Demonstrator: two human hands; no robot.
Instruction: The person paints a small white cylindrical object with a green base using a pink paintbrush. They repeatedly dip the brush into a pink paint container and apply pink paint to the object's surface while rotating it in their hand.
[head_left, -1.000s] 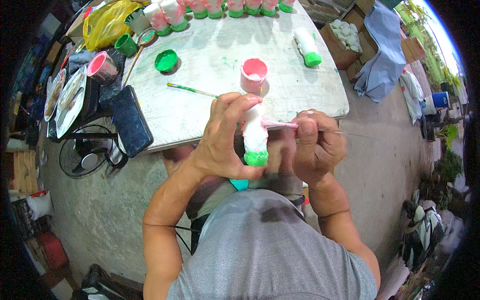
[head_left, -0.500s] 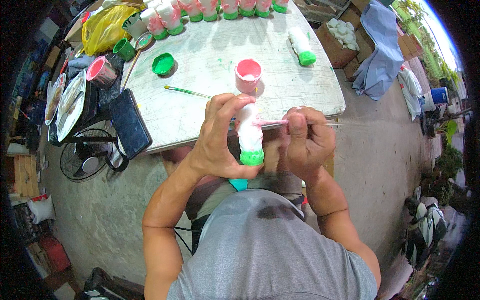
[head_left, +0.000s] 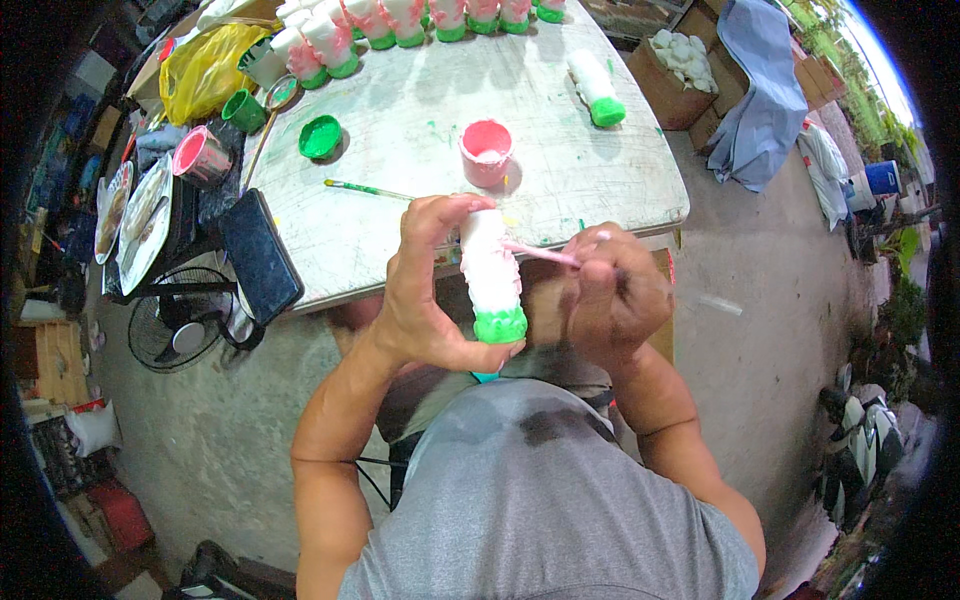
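My left hand point(head_left: 420, 290) grips a white cylindrical figurine point(head_left: 490, 265) by its two ends, thumb under the green base and fingers at the white top. Pink paint marks its raised side. In my closed right hand point(head_left: 622, 295) is a thin paintbrush point(head_left: 545, 253), its pink tip at the upper right side of the figurine. Just beyond, on the table, stands a small pot of pink paint point(head_left: 487, 155). A second brush point(head_left: 368, 188) with a green handle lies left of the pot.
The white table point(head_left: 400, 110) bears a row of pink, white and green figurines point(head_left: 405, 22) at the back. A white-and-green figurine point(head_left: 597, 90) lies at right. Left are a green lid point(head_left: 320, 137), a phone point(head_left: 260, 250), a pink-stained can point(head_left: 200, 157) and a fan point(head_left: 180, 320).
The brush tip has shifted up slightly along the figurine and its handle now slopes down toward my right hand. My left hand keeps its hold. The whole view has shifted a little.
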